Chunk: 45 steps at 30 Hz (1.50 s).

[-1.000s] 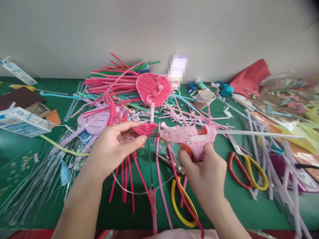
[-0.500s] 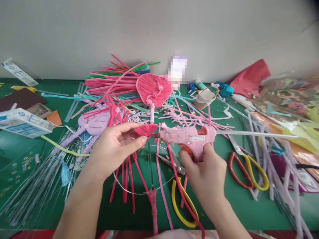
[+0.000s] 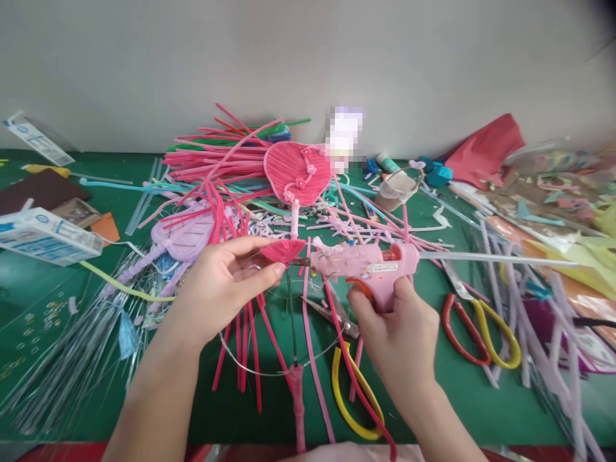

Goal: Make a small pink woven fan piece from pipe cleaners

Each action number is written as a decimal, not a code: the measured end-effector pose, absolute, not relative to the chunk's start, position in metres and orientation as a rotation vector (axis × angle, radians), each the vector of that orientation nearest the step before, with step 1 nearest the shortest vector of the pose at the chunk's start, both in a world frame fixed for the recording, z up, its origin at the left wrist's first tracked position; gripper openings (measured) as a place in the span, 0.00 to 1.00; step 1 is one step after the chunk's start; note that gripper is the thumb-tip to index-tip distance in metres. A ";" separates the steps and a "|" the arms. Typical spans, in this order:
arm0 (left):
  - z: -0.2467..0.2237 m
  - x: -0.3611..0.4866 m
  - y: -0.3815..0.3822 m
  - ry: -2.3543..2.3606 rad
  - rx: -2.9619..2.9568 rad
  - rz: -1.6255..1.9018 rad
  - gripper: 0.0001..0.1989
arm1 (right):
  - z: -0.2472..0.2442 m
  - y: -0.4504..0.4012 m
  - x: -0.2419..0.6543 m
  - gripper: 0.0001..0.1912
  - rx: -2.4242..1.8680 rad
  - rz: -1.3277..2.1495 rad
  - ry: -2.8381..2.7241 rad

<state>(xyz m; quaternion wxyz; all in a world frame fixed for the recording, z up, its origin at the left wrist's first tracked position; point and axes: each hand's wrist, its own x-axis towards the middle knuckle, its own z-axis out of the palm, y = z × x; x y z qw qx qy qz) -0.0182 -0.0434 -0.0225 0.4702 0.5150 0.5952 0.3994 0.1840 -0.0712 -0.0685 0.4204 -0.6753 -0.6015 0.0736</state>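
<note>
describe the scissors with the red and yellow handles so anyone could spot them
On the green table, look just right of the right hand, which grips a pink glue gun. The scissors lie flat there, handles toward the viewer. One loop is red and one yellow; the nearer scissors by the wrist have only yellow.

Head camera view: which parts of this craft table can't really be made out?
- Small pink piece: the left hand covers its left end.
- Glue gun grip: hidden in the right hand; glue flow at the nozzle is too small to see.
- White item by the wall: pixelated.
- Yellow-handled scissors: blades covered by pipe cleaners.
- White box: print too small.
</note>
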 end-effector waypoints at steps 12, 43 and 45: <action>-0.023 -0.019 -0.044 1.463 1.253 0.982 0.17 | -0.068 -0.071 0.184 0.18 -1.711 0.194 -1.491; -0.043 -0.033 -0.033 1.369 1.213 1.085 0.15 | -0.056 -0.040 0.226 0.20 -2.281 0.269 -2.117; -0.043 -0.033 -0.033 1.370 1.225 1.087 0.14 | -0.060 -0.056 0.208 0.20 -2.166 0.628 -2.213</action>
